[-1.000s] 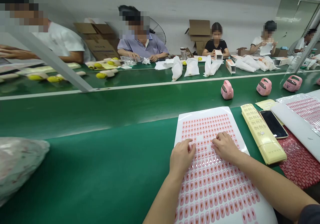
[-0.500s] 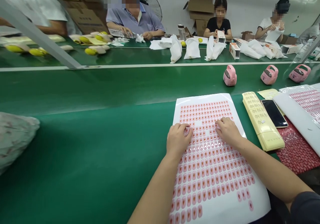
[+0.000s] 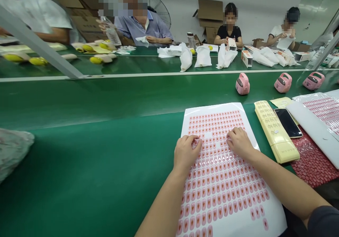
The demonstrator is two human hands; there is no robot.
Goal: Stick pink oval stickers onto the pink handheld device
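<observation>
A white sheet (image 3: 212, 115) covered with rows of small pink stickers lies on the green belt in front of me. My left hand (image 3: 185, 153) rests on its left side, fingers curled with the tips pressed on the stickers. My right hand (image 3: 239, 142) lies on the right side of the sheet, fingers also curled down onto the rows. Whether either hand pinches a sticker is hidden by the fingers.
A yellow strip tray (image 3: 275, 131), a phone (image 3: 288, 122) and more sticker sheets (image 3: 321, 111) lie to the right. Three pink devices (image 3: 242, 84) stand on the belt beyond. Several people work opposite among white bags, boxes and yellow items. A plastic bag (image 3: 12, 148) sits at left.
Both hands have crept slightly up the sheet toward its upper rows. The view shifted a little; a person opposite lifted a clear bag.
</observation>
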